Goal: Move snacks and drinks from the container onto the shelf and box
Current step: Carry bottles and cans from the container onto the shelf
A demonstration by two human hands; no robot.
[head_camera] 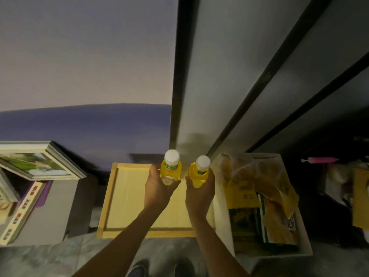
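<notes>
Yellow drink bottles, left one [169,170] and right one [199,173], are gripped upright, fingers of left hand [157,188] and right hand [200,193] wrapped shut round them, probably so they're set standing on the wooden box [127,196].

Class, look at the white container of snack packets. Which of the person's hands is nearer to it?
Right. The right hand, holding a yellow bottle, is just beside the white container; the left hand is farther left, over the wooden box.

Pale matt wood box [111,198]; glossy plastic bottles [169,170]; crinkly snack bags [265,176].
</notes>
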